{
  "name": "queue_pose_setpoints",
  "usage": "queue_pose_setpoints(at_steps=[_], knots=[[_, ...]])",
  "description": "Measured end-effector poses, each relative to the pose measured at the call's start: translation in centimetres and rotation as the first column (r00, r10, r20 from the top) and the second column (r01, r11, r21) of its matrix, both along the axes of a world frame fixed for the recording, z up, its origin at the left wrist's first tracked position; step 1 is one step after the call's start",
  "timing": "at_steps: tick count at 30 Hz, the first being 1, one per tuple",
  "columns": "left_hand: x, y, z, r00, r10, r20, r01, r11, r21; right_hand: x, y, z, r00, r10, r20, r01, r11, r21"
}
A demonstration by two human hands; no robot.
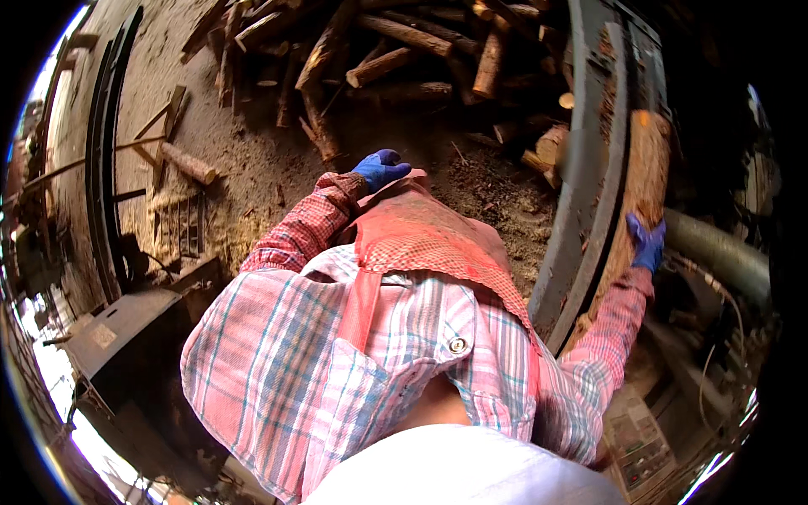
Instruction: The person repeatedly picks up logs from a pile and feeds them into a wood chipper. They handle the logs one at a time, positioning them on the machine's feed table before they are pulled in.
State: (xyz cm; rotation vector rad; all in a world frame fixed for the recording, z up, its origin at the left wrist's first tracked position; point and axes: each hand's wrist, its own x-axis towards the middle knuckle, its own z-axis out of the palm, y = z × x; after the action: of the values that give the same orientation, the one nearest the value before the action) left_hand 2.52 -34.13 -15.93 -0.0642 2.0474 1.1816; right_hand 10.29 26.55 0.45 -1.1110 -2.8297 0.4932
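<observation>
A long bark-covered log lies lengthwise along a grey metal rail on my right. My right hand, in a blue glove, is on the log's right side, its thumb spread from the fingers and gripping the wood. In front of my body, my left hand, also gloved in blue, hovers near the top edge of a red apron. The left fingers stretch out to the right, and I see nothing in them. The palm is hidden.
Beyond the dirt floor is a heap of cut logs. A single short log lies at left near a wooden frame. A thick metal pipe runs right of the rail. A dark metal box stands lower left.
</observation>
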Motion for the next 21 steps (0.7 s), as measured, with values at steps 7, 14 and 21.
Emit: queue_pose_setpoints(at_steps=[7, 14, 21], knots=[[-1.0, -2.6, 0.2, 0.996, 0.056, 0.072, -0.053, 0.998, -0.035, 4.6, 1.8, -2.4, 1.0, 0.026, -0.017, -0.027, 0.998, -0.056], [-4.8, 4.1, -0.6, 0.929, -0.36, 0.088, 0.364, 0.931, -0.032, 10.5, 6.6, -5.3, 0.999, 0.021, 0.042, -0.026, 0.993, 0.119], [-2.3, 13.5, -5.4, 0.907, -0.413, 0.079, 0.391, 0.897, 0.206, 10.2, 4.4, -2.1, 0.693, -0.165, -0.701, -0.193, 0.895, -0.402]])
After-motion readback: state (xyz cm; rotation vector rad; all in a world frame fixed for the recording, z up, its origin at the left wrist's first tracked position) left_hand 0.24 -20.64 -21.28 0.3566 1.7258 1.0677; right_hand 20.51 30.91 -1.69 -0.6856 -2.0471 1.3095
